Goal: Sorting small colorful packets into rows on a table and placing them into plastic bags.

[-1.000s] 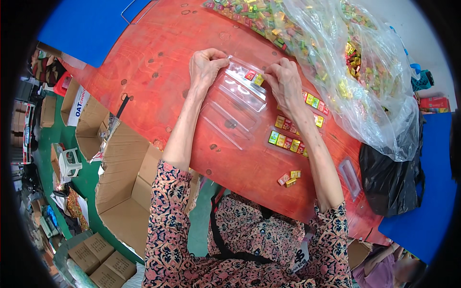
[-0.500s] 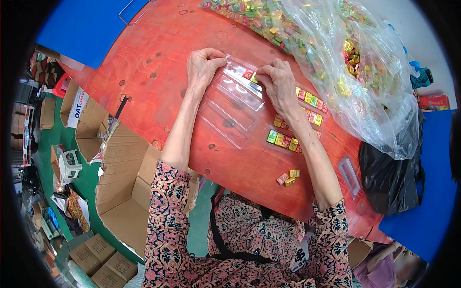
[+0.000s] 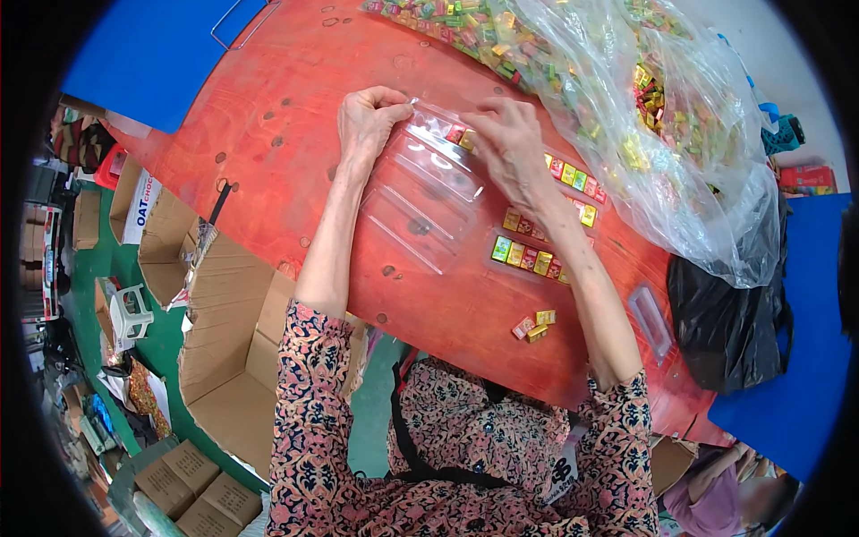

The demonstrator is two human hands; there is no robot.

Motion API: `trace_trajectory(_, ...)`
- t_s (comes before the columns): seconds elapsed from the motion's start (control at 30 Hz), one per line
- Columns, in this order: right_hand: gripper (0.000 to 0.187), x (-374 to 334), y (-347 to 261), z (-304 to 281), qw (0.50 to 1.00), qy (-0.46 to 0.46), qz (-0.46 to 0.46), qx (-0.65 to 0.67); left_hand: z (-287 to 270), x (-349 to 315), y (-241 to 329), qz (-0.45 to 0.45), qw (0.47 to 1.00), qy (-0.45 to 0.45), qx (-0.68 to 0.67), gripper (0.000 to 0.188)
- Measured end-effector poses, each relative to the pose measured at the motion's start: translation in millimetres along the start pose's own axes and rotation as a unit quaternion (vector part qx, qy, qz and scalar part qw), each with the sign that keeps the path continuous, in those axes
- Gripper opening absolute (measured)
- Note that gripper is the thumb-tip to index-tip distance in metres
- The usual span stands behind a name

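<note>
My left hand [image 3: 369,125] pinches the far left corner of a clear plastic tray [image 3: 436,185] with several long compartments. Small boxes in red [image 3: 455,134] and gold [image 3: 467,140] lie in the tray's far compartment, close to my right fingertips. My right hand [image 3: 508,152] is over the far right end of the tray, its fingers bent together. Whether a small box is between them is hidden. Filled trays [image 3: 528,259] with rows of red, yellow and green little boxes lie right of my right wrist, partly under the forearm.
A big clear bag [image 3: 626,134] of small coloured boxes covers the table's far right. Several loose little boxes [image 3: 537,331] lie nearer me. An empty clear tray [image 3: 650,324] sits beside a black plastic bag [image 3: 729,331]. An open carton [image 3: 234,349] stands left of the red table [image 3: 268,192].
My right hand has lifted slightly and shifted away from the gold box, which now shows more fully beside the red one. My left hand still holds the tray corner.
</note>
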State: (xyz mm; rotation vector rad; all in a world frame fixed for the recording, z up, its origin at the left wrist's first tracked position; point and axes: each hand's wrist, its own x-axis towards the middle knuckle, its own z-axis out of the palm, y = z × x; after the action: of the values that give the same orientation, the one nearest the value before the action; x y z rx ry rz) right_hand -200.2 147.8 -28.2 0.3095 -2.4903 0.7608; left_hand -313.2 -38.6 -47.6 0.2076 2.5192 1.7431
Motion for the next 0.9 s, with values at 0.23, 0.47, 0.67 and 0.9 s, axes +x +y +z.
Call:
trace_trajectory(0.23, 0.013, -13, 15, -57, 0.994, -0.004, 0.104, 0.04, -4, -2, -2, 0.026, 0.999, 0.0, 0.027, 0.015)
trace_trajectory(0.47, 0.012, -36, -7, -69, 0.998, -0.019, 0.063, 0.011, -3, -7, 2, 0.023, 0.999, -0.021, 0.029, 0.022)
trace_trajectory(0.67, 0.017, -79, -35, -104, 0.988, -0.114, 0.103, 0.032, -4, -1, -6, 0.048, 0.998, -0.015, 0.029, 0.029)
trace_trajectory(0.9, 0.03, -155, -73, -146, 0.971, -0.153, 0.178, 0.037, -15, 1, -6, 0.046, 0.996, -0.057, -0.046, 0.026)
